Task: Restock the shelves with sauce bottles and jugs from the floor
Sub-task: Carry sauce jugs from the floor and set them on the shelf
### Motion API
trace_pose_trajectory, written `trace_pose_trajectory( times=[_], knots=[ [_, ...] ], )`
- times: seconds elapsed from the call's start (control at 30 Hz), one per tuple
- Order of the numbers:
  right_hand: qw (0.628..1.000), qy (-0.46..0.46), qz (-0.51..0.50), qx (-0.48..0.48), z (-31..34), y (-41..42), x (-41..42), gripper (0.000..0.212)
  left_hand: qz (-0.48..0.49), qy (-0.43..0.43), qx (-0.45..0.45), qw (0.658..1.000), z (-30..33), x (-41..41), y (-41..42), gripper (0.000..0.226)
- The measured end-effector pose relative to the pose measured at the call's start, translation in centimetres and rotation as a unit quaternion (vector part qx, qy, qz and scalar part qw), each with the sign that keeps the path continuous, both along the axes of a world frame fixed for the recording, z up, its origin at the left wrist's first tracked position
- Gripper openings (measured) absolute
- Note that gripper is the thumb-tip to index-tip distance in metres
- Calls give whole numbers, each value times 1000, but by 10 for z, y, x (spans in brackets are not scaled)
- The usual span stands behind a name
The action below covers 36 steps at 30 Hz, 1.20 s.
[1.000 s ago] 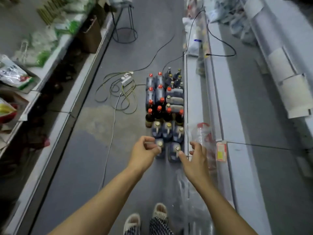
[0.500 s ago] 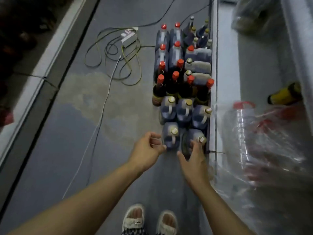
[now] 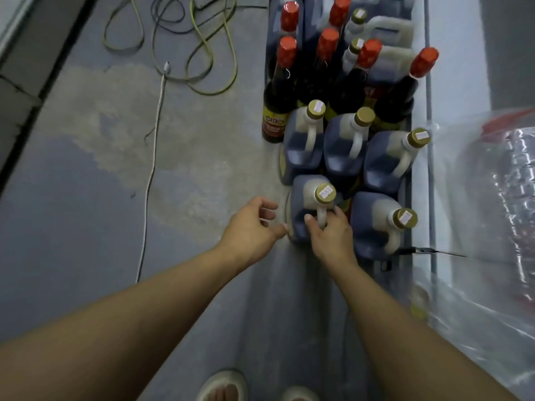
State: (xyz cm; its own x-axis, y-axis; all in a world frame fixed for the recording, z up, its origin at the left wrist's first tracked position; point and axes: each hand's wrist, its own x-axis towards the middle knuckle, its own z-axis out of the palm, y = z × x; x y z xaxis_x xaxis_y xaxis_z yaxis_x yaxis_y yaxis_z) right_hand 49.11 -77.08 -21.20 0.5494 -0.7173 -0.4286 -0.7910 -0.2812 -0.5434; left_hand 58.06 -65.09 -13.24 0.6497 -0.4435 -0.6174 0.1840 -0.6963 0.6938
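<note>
While the person bends over the floor, the right hand (image 3: 331, 235) has its thumb and fingers curled round the white handle of the nearest jug (image 3: 311, 204), a dark jug with a gold cap that stands upright on the grey floor (image 3: 86, 212). The left hand (image 3: 250, 230) is just beside the left wall of this same jug; its fingers are loosely curled and hold nothing, and the thumb tip is at the jug's lower left edge, but I cannot tell if it really touches.

To the right of the held jug stands a second jug (image 3: 376, 224), close against the pale base of the shelf (image 3: 419, 198). Behind these two stands a row of three jugs (image 3: 344, 146), all upright, with gold caps and white handles. Behind that row stand dark sauce bottles with red caps (image 3: 324, 70), packed close together, and among them are some paler jugs that are partly hidden.

On the right side a clear plastic bag (image 3: 477, 212) lies on the low shelf, with something red inside that is too blurred to name. On the floor at the upper left lie loops of green and dark cables (image 3: 202, 53), and one white cord (image 3: 152, 163) runs down from them toward the person. The toes of two light slippers (image 3: 223, 386) show at the bottom edge.
</note>
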Motion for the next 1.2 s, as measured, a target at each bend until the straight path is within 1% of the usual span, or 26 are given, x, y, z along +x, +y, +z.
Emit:
trace_pose_trajectory(
  times=[0.1, 0.2, 0.27, 0.33, 0.47, 0.57, 0.67, 0.7, 0.77, 0.8, 0.87, 0.93, 1.1, 1.13, 1.2],
  knots=[
    [999, -31, -10, -6, -5, -2, 0, 44, -2, 6, 0, 1000, -16, 0, 0, 38],
    [997, -74, -5, -10, 3, -3, -13, 38, -5, 10, -1, 1000, -26, -3, -3, 39],
    [994, -107, -2, 12, 11, -1, -29, 31, -11, 18, -6, 1000, -32, -5, -7, 41],
    [992, -122, -5, 45, 17, -1, -47, 29, -24, 33, -18, 999, -40, -9, -12, 47],
    [987, -143, -13, 73, 14, -3, -67, 28, -62, 80, -53, 993, -56, -15, -23, 56],
    [984, -165, -39, 53, 2, -6, -68, 31, -68, 131, -83, 986, -71, -10, -31, 59],
    [974, -193, -106, 54, -8, -7, -63, 34, -98, 163, -78, 979, -89, -1, -38, 69],
    [970, -204, -124, 54, -10, -6, -61, 31, -115, 166, -72, 977, -95, 1, -40, 74],
    [965, -217, -142, 44, -15, -4, -57, 15, -137, 161, -63, 975, -105, 4, -44, 88],
    [965, -218, -145, 33, -17, -4, -56, 16, -139, 158, -62, 976, -110, 5, -46, 94],
    [965, -220, -141, 14, -20, -6, -53, 26, -131, 151, -69, 977, -117, 6, -48, 99],
    [964, -228, -140, -2, -22, -11, -49, 26, -115, 151, -85, 978, -125, 6, -51, 95],
    [958, -230, -165, -44, -26, -23, -31, 30, -47, 155, -118, 980, -129, 6, -64, 46],
    [958, -229, -166, -48, -25, -25, -29, 30, -33, 150, -120, 981, -129, 6, -66, 41],
    [959, -228, -164, -48, -22, -27, -27, 30, -9, 142, -119, 983, -126, 3, -67, 38]
  ],
)
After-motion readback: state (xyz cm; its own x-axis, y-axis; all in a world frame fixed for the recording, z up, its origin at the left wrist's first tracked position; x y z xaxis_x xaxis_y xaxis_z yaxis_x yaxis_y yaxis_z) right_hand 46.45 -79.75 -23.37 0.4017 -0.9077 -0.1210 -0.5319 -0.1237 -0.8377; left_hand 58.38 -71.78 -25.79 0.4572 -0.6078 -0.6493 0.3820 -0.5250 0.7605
